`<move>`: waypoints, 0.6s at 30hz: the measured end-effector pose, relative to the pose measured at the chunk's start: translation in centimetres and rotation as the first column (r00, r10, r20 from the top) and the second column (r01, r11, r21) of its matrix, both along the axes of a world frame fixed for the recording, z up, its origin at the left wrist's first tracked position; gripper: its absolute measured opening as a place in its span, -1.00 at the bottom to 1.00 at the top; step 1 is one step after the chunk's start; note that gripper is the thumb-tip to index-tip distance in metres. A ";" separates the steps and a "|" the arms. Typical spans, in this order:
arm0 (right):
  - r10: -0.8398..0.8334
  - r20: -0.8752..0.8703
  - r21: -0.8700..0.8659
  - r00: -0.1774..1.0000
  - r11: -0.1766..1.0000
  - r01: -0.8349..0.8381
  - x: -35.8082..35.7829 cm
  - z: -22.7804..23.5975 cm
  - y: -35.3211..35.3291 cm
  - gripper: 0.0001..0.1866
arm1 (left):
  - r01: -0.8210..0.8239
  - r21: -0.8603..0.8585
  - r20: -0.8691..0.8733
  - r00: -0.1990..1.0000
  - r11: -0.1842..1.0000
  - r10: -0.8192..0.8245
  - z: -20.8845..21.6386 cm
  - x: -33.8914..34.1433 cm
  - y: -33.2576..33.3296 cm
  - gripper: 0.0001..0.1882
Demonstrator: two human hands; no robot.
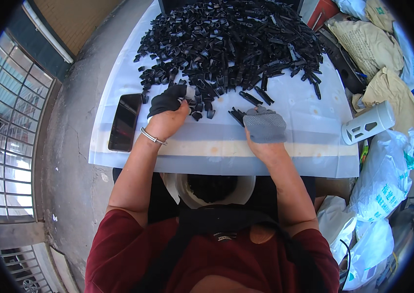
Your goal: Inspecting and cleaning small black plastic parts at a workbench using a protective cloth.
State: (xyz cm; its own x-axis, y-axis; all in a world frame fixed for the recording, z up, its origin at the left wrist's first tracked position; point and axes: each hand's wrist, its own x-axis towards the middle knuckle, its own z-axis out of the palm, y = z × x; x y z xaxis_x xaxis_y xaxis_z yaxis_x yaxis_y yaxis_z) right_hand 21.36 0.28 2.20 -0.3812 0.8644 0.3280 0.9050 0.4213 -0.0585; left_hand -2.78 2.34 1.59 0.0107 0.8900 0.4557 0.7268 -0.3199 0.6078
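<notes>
Both of my hands rest over the near part of the table, in front of a large heap of black plastic clips (226, 44). My left hand (170, 111), with a black covering over the fingers and a bangle on the wrist, is curled closed beside several loose curved clips (210, 113). What it grips, if anything, is hidden. A grey dotted glove covers the fingers of my right hand (265, 127), which is closed around a few narrow black plastic clips (237, 116); their ends stick out to its left. Two more long clips (258, 96) lie just beyond it.
A dark phone (125, 122) lies at the table's left edge, near my left forearm. On the right edge a white cylindrical container (368, 123) lies tilted. Below the near edge, a pale bucket (250, 188) holds black pieces. Sacks (370, 49) and plastic bags (383, 180) crowd the right.
</notes>
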 end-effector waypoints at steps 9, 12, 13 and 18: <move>0.084 -0.344 0.019 0.935 0.996 -0.082 1.3 0.0 -0.2 -0.81 | 0.346 -0.165 0.047 0.938 0.924 -0.343 0.8 4.1 -2.9 -0.81; 0.214 -0.630 0.014 0.747 0.964 -0.265 0.6 1.3 -1.4 -0.74 | 0.465 -0.308 0.236 0.882 0.830 -0.407 1.0 5.1 -3.3 -0.69; 0.290 -0.696 0.032 0.657 0.927 -0.375 0.4 1.5 -1.9 -0.69 | 0.525 -0.358 0.364 0.840 0.772 -0.402 0.9 5.3 -3.3 -0.64; 0.387 -0.438 -0.143 0.811 0.861 -0.488 0.6 1.3 -2.3 -0.70 | 0.630 -0.396 0.518 0.754 0.668 -0.404 0.9 4.9 -3.2 -0.51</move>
State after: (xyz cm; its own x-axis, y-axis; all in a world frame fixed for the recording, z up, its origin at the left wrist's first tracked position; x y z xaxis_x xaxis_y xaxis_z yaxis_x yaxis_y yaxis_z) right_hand 21.96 -2.01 3.50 -0.6258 0.7046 0.3346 0.5094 0.6941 -0.5087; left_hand 2.16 -0.88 2.46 0.4839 0.8751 -0.0014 0.2336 -0.1277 0.9639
